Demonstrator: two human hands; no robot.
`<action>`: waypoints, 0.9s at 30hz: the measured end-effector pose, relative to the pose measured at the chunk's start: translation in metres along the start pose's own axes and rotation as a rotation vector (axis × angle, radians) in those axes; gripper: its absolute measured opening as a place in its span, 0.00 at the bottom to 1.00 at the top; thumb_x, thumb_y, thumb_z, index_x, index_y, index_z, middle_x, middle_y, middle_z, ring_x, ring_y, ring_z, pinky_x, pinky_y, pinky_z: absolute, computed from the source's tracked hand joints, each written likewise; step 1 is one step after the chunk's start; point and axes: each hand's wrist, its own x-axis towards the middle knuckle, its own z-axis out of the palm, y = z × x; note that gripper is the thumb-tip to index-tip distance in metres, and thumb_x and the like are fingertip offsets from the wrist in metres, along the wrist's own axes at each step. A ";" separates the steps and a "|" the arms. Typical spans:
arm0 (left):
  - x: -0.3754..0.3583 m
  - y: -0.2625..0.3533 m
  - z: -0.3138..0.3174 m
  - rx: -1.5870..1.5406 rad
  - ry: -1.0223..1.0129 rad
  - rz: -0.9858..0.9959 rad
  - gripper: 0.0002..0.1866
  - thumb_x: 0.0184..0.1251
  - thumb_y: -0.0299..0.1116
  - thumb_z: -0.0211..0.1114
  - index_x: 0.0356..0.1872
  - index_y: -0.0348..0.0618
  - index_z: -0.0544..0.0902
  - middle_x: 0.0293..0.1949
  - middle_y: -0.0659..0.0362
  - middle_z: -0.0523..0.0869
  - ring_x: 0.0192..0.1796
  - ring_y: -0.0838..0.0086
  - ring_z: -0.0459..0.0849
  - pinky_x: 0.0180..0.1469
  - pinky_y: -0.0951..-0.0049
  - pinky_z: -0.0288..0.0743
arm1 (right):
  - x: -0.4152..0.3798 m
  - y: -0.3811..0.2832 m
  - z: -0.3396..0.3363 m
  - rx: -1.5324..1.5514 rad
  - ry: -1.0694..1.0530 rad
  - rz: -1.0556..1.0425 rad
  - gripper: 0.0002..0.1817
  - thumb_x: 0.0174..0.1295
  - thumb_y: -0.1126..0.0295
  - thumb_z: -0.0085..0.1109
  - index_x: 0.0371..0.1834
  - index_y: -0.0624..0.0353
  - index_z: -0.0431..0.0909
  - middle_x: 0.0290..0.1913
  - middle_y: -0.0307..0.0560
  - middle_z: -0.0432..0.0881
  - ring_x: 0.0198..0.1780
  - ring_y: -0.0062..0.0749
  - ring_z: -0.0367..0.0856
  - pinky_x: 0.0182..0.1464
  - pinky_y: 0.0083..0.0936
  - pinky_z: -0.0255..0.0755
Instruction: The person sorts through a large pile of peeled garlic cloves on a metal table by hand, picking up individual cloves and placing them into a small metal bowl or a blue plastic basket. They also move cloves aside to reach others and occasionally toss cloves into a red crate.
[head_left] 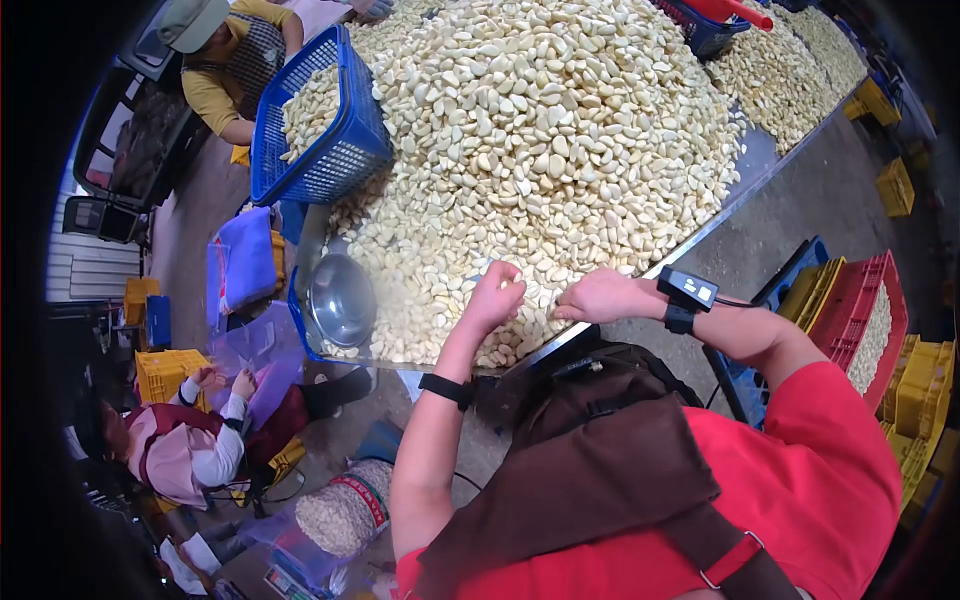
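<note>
A large heap of peeled, cream-coloured garlic cloves (560,130) covers the metal table (752,165). My left hand (495,295) is just above the near side of the heap, its fingers curled in a pinch around what looks like a pale clove. To its right, my right hand (600,296) reaches in over the table's near edge. Its thumb and fingers are closed together low over the cloves, and whatever they hold is hidden. A metal bowl (342,300) rests on the table to the left of both hands.
A blue basket (350,130) with cloves stands at the far left, near a person in a cap (235,55). Another person sits at lower left (190,440), by a filled sack (340,510). Red (850,310) and yellow crates (920,390) are stacked at right.
</note>
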 end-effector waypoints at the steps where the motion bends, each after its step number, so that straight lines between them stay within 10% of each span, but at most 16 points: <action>1: 0.000 0.002 0.001 -0.054 0.006 0.027 0.14 0.60 0.27 0.58 0.46 0.41 0.69 0.27 0.56 0.81 0.19 0.80 0.72 0.17 0.78 0.63 | 0.001 -0.001 -0.001 -0.101 -0.004 -0.014 0.25 0.68 0.44 0.39 0.35 0.53 0.79 0.29 0.49 0.82 0.37 0.49 0.81 0.41 0.44 0.73; 13: -0.013 0.010 0.004 -0.205 0.019 0.159 0.10 0.66 0.30 0.61 0.43 0.42 0.71 0.26 0.59 0.80 0.18 0.85 0.69 0.17 0.85 0.59 | 0.002 -0.001 0.006 -0.068 -0.072 0.180 0.21 0.64 0.44 0.47 0.41 0.49 0.77 0.29 0.47 0.82 0.36 0.46 0.81 0.38 0.42 0.72; 24: -0.009 0.018 -0.002 -0.373 -0.005 0.142 0.09 0.65 0.31 0.62 0.42 0.44 0.72 0.21 0.66 0.74 0.17 0.87 0.67 0.17 0.87 0.57 | -0.034 0.020 0.025 0.026 0.631 -0.219 0.07 0.58 0.67 0.58 0.30 0.57 0.73 0.21 0.51 0.75 0.26 0.50 0.77 0.29 0.42 0.70; 27: -0.003 0.011 -0.009 -0.405 -0.018 0.122 0.10 0.61 0.29 0.65 0.40 0.42 0.73 0.27 0.65 0.77 0.21 0.86 0.70 0.19 0.85 0.61 | -0.061 0.024 0.015 0.024 0.626 -0.058 0.07 0.58 0.67 0.56 0.27 0.58 0.72 0.20 0.52 0.76 0.27 0.51 0.77 0.29 0.42 0.69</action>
